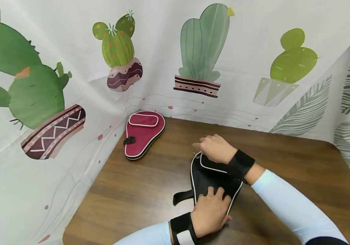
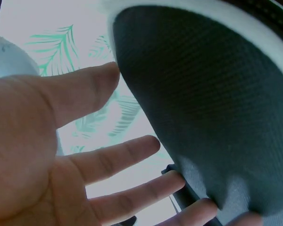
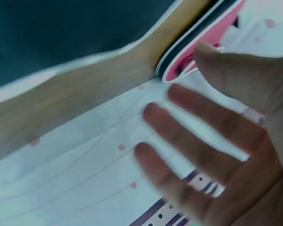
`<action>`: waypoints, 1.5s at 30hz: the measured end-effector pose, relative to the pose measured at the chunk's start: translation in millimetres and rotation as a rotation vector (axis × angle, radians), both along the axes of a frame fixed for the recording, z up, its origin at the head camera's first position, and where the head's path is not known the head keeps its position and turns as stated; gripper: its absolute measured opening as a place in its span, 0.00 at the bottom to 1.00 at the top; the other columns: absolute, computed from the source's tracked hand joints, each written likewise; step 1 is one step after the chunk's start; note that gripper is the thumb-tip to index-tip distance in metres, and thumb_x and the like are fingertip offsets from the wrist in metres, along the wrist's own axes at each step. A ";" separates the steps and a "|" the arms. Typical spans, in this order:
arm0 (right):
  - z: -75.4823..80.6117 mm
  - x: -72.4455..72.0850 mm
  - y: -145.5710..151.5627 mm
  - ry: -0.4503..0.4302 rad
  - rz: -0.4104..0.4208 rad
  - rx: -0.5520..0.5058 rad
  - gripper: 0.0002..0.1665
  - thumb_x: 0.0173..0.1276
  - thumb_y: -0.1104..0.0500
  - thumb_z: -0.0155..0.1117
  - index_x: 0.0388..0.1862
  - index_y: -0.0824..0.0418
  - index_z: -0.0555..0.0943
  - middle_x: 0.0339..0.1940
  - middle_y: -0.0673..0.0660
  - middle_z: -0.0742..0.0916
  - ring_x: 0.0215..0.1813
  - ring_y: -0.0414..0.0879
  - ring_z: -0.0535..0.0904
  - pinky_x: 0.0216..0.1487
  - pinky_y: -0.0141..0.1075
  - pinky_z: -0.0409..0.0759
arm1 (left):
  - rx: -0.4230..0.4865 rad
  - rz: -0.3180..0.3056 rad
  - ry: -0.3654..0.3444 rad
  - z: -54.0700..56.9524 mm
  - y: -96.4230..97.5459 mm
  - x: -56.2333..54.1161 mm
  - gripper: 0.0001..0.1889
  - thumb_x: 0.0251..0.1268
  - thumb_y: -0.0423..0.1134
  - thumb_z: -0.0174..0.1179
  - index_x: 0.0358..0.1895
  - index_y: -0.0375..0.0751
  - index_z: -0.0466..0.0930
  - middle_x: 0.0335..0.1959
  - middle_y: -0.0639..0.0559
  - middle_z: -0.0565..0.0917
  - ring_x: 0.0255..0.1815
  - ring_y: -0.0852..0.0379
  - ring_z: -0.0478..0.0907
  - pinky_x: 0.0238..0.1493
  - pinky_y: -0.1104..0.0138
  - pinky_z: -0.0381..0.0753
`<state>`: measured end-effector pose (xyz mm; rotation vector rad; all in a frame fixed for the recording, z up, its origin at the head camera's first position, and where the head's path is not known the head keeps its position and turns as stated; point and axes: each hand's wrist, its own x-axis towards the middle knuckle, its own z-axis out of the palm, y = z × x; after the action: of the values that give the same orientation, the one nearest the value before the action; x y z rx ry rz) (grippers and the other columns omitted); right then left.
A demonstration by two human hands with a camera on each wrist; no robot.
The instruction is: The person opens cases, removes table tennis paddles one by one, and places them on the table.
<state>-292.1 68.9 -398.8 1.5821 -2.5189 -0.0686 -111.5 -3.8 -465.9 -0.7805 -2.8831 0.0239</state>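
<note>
A black table tennis bat case (image 1: 216, 182) with white piping lies on the table, its pocket at the wide far end and a black strap (image 1: 183, 196) out to the left. On the narrow near end rests my left hand (image 1: 210, 212), fingers spread; in the left wrist view its fingertips touch the black fabric (image 2: 203, 99). My right hand (image 1: 216, 148) is over the far edge of the case, near the zip corner. Its fingers are extended and slightly blurred in the right wrist view, holding nothing. The left palm hides part of the case's narrow end.
A dark red bat case (image 1: 142, 139) with white piping and a black strap tab lies at the table's back left corner. Behind the wooden table (image 1: 285, 163) hangs a white cloth (image 1: 159, 44) printed with cacti and leaves.
</note>
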 end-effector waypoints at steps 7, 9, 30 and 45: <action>-11.7 -35.2 -29.8 0.046 0.172 0.053 0.08 0.65 0.64 0.72 0.28 0.52 0.87 0.28 0.49 0.84 0.31 0.47 0.81 0.29 0.41 0.71 | 0.022 0.011 -0.020 -1.3 -0.3 -1.9 0.25 0.56 0.67 0.69 0.49 0.56 0.83 0.47 0.55 0.78 0.41 0.54 0.75 0.15 0.65 0.74; -16.1 -42.6 -36.6 0.033 0.184 0.071 0.14 0.64 0.67 0.70 0.21 0.51 0.83 0.25 0.48 0.83 0.30 0.46 0.79 0.30 0.42 0.69 | 0.023 0.009 -0.011 -2.0 -1.0 -2.3 0.25 0.56 0.67 0.70 0.49 0.56 0.83 0.47 0.54 0.78 0.41 0.54 0.75 0.15 0.66 0.73; -58.3 -78.0 -57.4 -0.059 0.245 0.319 0.29 0.57 0.67 0.69 0.08 0.46 0.64 0.18 0.41 0.76 0.26 0.41 0.69 0.38 0.43 0.68 | 0.052 -0.013 -0.085 -5.1 -4.4 -7.8 0.24 0.58 0.66 0.69 0.50 0.56 0.84 0.48 0.55 0.77 0.42 0.54 0.73 0.16 0.67 0.73; -68.5 -81.2 -59.0 -0.047 0.283 0.282 0.30 0.47 0.69 0.64 0.07 0.46 0.56 0.15 0.40 0.66 0.23 0.39 0.63 0.42 0.46 0.75 | 0.056 -0.002 -0.156 -6.8 -6.1 -12.6 0.22 0.60 0.66 0.68 0.50 0.59 0.83 0.49 0.55 0.77 0.44 0.53 0.72 0.18 0.67 0.73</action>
<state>-373.3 9.9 -467.3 2.0534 -2.3731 -0.3682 -124.1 -9.9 -472.7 -0.8084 -3.0135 -0.1233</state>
